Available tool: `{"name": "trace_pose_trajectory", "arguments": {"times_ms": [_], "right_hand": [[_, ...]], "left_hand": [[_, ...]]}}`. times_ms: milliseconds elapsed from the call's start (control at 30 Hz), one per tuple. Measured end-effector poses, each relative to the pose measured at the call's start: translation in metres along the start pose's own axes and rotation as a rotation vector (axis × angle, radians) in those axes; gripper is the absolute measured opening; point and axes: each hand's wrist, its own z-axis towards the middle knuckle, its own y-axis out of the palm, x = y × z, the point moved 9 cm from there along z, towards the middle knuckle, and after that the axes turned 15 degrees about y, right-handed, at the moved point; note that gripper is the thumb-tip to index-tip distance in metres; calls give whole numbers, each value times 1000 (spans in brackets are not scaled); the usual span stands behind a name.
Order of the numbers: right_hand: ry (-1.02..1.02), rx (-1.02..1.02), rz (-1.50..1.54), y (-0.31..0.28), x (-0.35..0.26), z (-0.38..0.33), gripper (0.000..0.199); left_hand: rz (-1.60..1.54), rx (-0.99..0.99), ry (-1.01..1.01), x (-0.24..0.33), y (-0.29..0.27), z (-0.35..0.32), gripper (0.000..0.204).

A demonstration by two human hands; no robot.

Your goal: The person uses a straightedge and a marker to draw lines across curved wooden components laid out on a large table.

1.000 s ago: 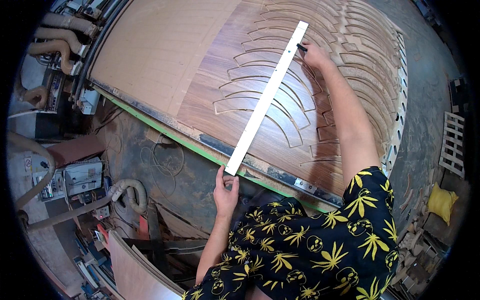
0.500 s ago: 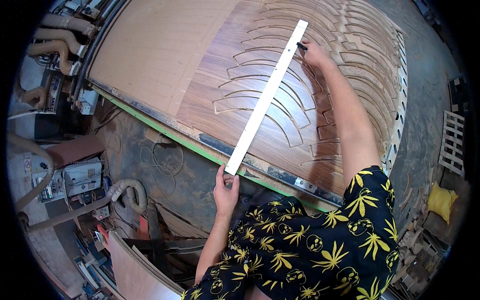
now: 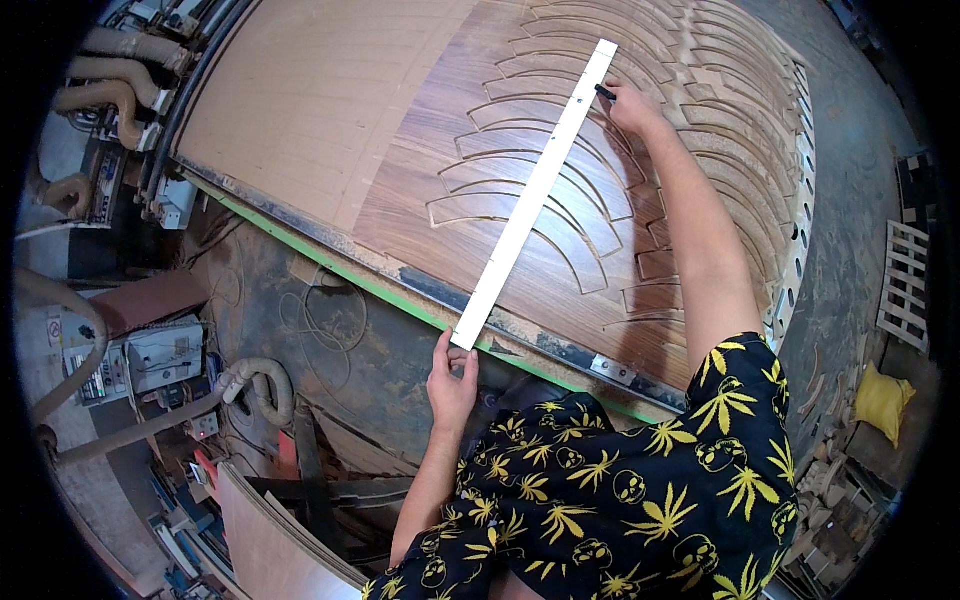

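A long white flat strip (image 3: pixel 535 195) lies slantwise across a wood-grain panel (image 3: pixel 410 190) that has curved pieces cut into it. My left hand (image 3: pixel 453 385) grips the strip's near end, which sticks out past the table's front edge. Near the far end, my right hand (image 3: pixel 636 108) is closed around a black marker (image 3: pixel 606 93), its tip at the strip's right edge. Several arc-shaped cut pieces (image 3: pixel 590 190) lie in the panel under and beside the strip. My right forearm reaches over the panel and shades part of it.
The table's front edge carries a green strip (image 3: pixel 300 245) and sawdust. Ribbed hoses (image 3: pixel 120 95) and a control box (image 3: pixel 165 355) stand at left. Board offcuts (image 3: pixel 270 520) lean at lower left. At right are a pale slatted pallet (image 3: pixel 903 285) and a yellow sack (image 3: pixel 884 403).
Almost nothing differs. The marker and my right hand have shifted very slightly to the right; the strip and my left hand stay in place.
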Motion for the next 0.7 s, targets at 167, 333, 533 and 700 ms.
{"name": "trace_pose_trajectory", "arguments": {"times_ms": [167, 333, 533, 700], "right_hand": [[34, -37, -9, -3, -2, -7, 49], [40, -36, -15, -2, -1, -6, 51], [-15, 35, 21, 3, 2, 3, 53], [-20, 31, 18, 3, 0, 3, 53]], "left_hand": [[-2, 1, -3, -1, -1, 0, 61], [7, 3, -12, -6, 0, -3, 61], [7, 4, -7, -5, 0, -3, 61], [15, 3, -23, -1, -2, -3, 60]]}}
